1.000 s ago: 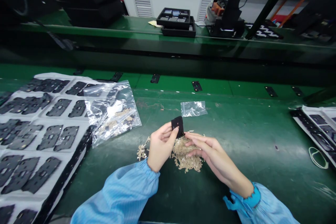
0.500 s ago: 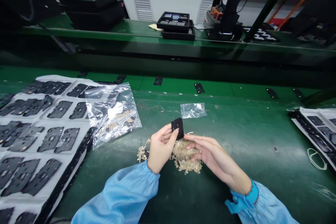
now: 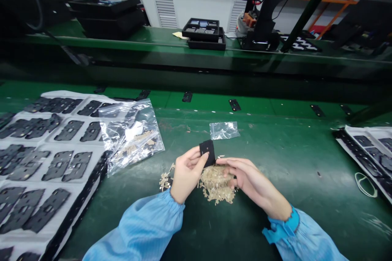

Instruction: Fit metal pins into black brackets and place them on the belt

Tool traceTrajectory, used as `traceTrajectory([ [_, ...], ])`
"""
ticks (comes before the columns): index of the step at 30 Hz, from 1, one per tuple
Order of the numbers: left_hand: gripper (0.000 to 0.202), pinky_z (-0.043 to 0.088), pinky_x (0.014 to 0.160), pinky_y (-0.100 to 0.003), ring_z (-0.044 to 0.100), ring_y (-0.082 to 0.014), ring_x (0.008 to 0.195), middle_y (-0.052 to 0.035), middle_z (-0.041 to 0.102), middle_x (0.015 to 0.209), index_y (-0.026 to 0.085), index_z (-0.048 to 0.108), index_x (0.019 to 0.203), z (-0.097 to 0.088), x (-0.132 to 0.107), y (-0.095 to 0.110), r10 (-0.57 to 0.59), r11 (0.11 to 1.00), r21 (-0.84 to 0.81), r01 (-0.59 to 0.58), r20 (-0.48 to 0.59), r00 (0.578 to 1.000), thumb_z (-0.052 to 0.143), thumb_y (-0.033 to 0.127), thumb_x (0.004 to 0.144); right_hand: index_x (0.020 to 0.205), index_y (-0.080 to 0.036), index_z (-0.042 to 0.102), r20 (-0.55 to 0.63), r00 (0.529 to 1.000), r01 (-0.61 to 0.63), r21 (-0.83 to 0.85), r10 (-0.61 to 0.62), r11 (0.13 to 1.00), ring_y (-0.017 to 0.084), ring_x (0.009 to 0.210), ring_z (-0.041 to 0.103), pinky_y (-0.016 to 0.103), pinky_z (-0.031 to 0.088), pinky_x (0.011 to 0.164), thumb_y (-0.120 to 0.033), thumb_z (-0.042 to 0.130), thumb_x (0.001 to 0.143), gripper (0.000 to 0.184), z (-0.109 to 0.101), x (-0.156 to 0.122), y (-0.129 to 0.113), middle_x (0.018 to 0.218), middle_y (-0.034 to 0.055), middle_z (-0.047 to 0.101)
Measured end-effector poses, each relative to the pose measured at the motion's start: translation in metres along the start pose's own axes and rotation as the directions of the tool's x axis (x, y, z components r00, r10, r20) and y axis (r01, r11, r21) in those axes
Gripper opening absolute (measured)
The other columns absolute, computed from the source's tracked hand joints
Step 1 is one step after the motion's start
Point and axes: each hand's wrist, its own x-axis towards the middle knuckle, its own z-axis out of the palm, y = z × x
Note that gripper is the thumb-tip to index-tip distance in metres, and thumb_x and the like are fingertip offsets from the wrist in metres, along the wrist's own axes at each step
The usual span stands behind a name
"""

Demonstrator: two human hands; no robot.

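My left hand (image 3: 189, 171) pinches a flat black plastic part (image 3: 208, 153) between thumb and fingers, holding it tilted up above the bench. Below it lies a loose pile of small tan, translucent pieces (image 3: 218, 185). My right hand (image 3: 249, 179) hovers at the pile's right side, fingers apart and stretched toward the black part. Its index fingertip is close to the part's lower right edge; whether they touch I cannot tell. A few more tan pieces (image 3: 165, 180) lie left of the pile, partly behind my left hand.
A white tray (image 3: 36, 185) of black parts fills the left side. Beside it lies a clear zip bag (image 3: 137, 140) with tan pieces. A small clear bag (image 3: 224, 130) lies beyond my hands. Black parts (image 3: 234, 105) sit spaced along the green strip (image 3: 211, 100). Another tray (image 3: 358, 153) stands right, near a rubber band (image 3: 366, 184).
The camera view has shifted slightly. My left hand keeps hold of the black part, and the fingers of my right hand have moved a little beside it.
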Motion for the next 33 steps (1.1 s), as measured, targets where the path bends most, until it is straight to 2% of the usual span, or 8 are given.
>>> traceTrajectory([
  [2,0.032,0.055,0.081,-0.029,0.068,-0.0217,0.087,-0.0103,0.071,0.1,0.012,0.064,0.102,0.0,0.0,0.001,-0.023,1.0,-0.016,0.023,0.018,1.0,0.066,0.029,0.075,0.092,-0.016,0.072,-0.026,0.999,0.021,-0.064,-0.023,0.998,0.014,0.067,0.055,0.02,0.044,0.047,-0.029,0.063,0.079,0.021,-0.002,0.001,-0.001,0.073,0.0052,0.063],
  [6,0.03,0.055,0.079,-0.03,0.069,-0.0216,0.084,-0.0101,0.072,0.095,0.011,0.066,0.097,0.001,-0.001,0.004,-0.039,0.999,-0.03,0.04,0.044,0.998,0.068,0.028,0.073,0.088,-0.016,0.072,-0.054,0.997,0.044,-0.179,-0.054,0.983,0.012,0.057,0.053,0.018,0.042,0.041,-0.031,0.065,0.077,0.021,-0.003,0.002,-0.001,0.066,0.0033,0.061],
  [12,0.034,0.057,0.068,-0.029,0.07,-0.0215,0.076,-0.0107,0.073,0.092,0.011,0.066,0.098,0.001,-0.003,0.008,-0.088,0.996,-0.021,0.089,0.063,0.994,0.07,0.03,0.07,0.08,-0.013,0.071,-0.085,0.994,0.044,-0.223,-0.065,0.974,0.008,0.045,0.048,0.016,0.039,0.037,-0.035,0.073,0.07,0.024,-0.004,0.007,0.006,0.054,-0.0002,0.056],
  [18,0.033,0.056,0.065,-0.026,0.069,-0.0188,0.07,-0.0095,0.073,0.089,0.012,0.068,0.096,0.003,-0.004,0.011,-0.114,0.993,-0.02,0.115,0.066,0.991,0.071,0.03,0.069,0.073,-0.013,0.068,-0.151,0.982,0.07,-0.283,-0.117,0.956,0.006,0.04,0.044,0.015,0.038,0.035,-0.035,0.076,0.065,0.025,-0.002,0.01,0.013,0.05,-0.0017,0.054],
  [33,0.036,0.056,0.064,-0.028,0.07,-0.0216,0.073,-0.0116,0.073,0.09,0.011,0.068,0.096,0.002,-0.004,0.012,-0.137,0.989,-0.031,0.142,0.134,0.982,0.072,0.033,0.068,0.072,-0.013,0.065,-0.114,0.978,0.119,-0.377,-0.173,0.919,0.004,0.033,0.04,0.016,0.034,0.031,-0.04,0.073,0.067,0.029,-0.006,0.011,0.019,0.049,-0.0027,0.054],
])
